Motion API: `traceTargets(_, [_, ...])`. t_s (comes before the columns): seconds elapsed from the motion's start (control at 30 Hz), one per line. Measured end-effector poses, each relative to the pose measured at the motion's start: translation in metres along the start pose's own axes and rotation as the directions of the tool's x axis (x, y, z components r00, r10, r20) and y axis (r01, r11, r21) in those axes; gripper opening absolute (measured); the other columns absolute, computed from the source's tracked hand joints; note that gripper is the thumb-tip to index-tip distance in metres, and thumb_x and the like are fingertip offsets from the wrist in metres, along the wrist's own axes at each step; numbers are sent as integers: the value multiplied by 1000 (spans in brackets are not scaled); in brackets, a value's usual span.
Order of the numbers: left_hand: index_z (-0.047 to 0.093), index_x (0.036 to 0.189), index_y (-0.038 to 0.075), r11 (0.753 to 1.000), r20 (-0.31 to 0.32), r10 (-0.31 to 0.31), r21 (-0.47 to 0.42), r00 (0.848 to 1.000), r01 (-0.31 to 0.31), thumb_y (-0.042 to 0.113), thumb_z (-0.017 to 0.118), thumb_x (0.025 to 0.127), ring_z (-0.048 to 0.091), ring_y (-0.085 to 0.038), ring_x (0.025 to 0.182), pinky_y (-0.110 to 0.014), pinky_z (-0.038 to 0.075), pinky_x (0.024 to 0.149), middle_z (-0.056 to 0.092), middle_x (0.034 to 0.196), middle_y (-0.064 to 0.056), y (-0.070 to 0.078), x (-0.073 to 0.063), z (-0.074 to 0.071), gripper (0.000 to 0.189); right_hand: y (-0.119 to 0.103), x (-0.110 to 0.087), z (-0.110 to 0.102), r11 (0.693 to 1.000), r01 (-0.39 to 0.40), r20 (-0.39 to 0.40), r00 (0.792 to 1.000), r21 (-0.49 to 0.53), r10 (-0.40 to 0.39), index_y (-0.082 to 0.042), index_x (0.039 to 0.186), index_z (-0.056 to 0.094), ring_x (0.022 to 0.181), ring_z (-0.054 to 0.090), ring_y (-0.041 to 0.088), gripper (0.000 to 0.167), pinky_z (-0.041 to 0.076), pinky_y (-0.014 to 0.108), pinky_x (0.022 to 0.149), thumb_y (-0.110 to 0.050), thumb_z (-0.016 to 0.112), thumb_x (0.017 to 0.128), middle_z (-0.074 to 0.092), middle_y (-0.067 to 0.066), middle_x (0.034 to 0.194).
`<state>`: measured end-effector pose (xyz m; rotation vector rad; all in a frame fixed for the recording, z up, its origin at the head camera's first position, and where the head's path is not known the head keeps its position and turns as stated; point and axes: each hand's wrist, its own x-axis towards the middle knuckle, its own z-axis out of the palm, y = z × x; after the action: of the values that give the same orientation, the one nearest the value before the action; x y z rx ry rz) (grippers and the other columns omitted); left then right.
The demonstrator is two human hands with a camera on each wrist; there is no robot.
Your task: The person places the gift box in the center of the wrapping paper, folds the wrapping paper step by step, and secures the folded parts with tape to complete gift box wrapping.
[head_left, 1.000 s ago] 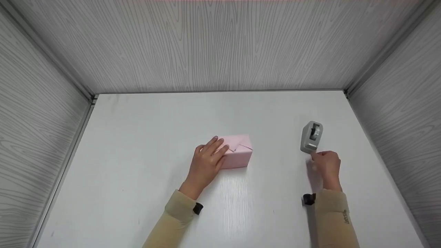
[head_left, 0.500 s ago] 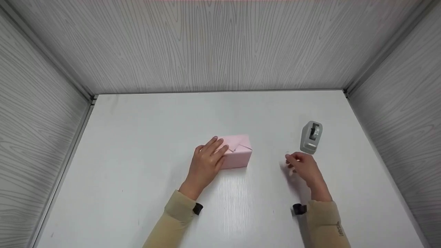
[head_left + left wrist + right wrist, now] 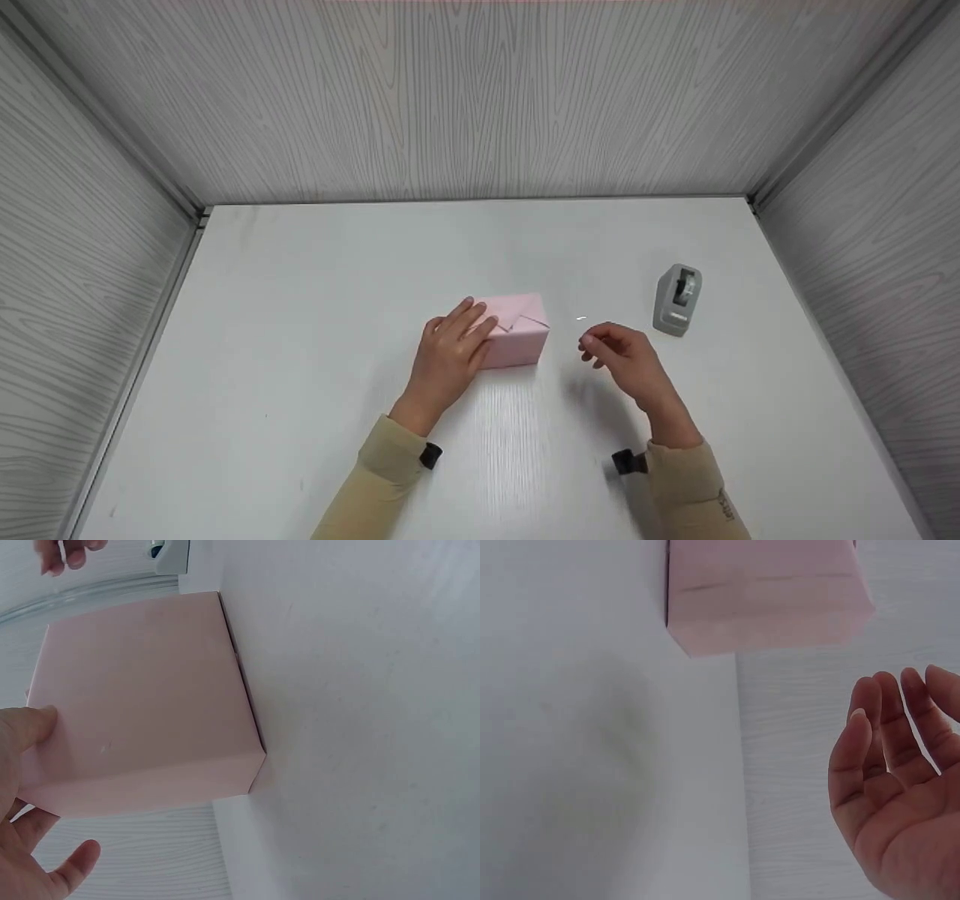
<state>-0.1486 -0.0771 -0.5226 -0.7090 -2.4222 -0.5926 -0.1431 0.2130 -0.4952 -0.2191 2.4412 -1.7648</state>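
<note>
A pink paper-wrapped box (image 3: 517, 346) sits mid-table, with folded paper flaps across its top. My left hand (image 3: 444, 356) holds its left end, fingers over the top and thumb against the near side; in the left wrist view the thumb (image 3: 34, 726) lies on the pink face. Right of the box, my right hand (image 3: 624, 361) hovers above the table, its thumb and index finger pinched together. A small shiny glint of clear tape (image 3: 581, 318) shows just beyond those fingertips. In the right wrist view no tape can be made out beside the thumb (image 3: 849, 757).
A grey tape dispenser (image 3: 677, 300) stands on the white table (image 3: 322, 300) to the right, beyond the right hand. Grey wood-grained panels (image 3: 480, 97) enclose the table at the back and both sides.
My right hand has moved left from the tape dispenser toward the box, with the piece of tape in its fingertips. The left hand and the box have stayed in place.
</note>
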Motion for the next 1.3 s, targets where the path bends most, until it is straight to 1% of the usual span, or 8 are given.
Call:
traceTargets(0.2, [71,121,13,1000,-2,8,0,1000,-8,23,71,91,50,-26,129,-48,48,90,61,131,-8,-1,-1,0,31,-15,2,26,995,75,105,991,64,-81,0,100,67,82,64,27,14,54,32,70,-13,63,97,65,21,92])
traceTargets(0.33, [71,120,13,1000,-8,11,5,1000,-11,23,72,91,51,-26,129,-49,48,89,62,131,-8,-1,-2,0,31,-26,6,42,994,71,153,985,87,-84,4,103,66,84,62,41,13,53,32,68,-7,60,97,65,22,91])
traceTargets(0.43, [71,119,13,1000,-13,12,10,1000,-12,23,73,90,51,-26,129,-49,49,89,62,131,-8,-1,-2,0,31,-43,6,53,994,62,176,981,92,-77,7,105,64,84,59,47,15,53,33,67,-5,59,98,63,26,91])
traceTargets(0.57, [71,119,12,1000,-17,13,3,1000,-13,20,74,89,51,-27,129,-49,48,89,62,130,-9,-1,-2,0,32,-63,6,63,992,62,185,979,106,-81,6,104,62,79,60,38,14,52,34,64,-5,59,98,62,24,89])
traceTargets(0.63, [71,119,12,1000,-25,17,-1,1000,-17,19,74,88,51,-27,128,-49,49,89,62,130,-9,-1,-2,1,32,-61,10,68,992,58,187,979,109,-77,6,103,62,77,60,35,12,51,34,62,-4,58,98,62,22,87])
traceTargets(0.83, [72,118,12,1000,-39,21,-4,999,-21,20,73,89,52,-27,128,-49,49,87,63,129,-9,-1,-1,2,30,-39,22,80,992,22,159,986,126,-42,3,101,63,71,59,30,16,49,30,57,-12,60,98,64,18,85])
traceTargets(1.07, [72,118,12,1000,-30,20,4,999,-20,23,70,92,51,-26,129,-49,49,88,62,130,-8,-1,0,1,29,-42,25,88,987,-45,105,994,156,29,6,96,65,62,58,18,23,47,25,52,-17,62,98,66,12,77])
traceTargets(1.3, [71,119,12,1000,-14,17,4,1000,-17,23,69,93,51,-26,129,-49,49,88,62,131,-8,-1,-2,1,29,-43,28,95,984,-113,14,994,139,112,1,89,70,57,59,16,20,48,30,52,-16,63,97,66,8,71])
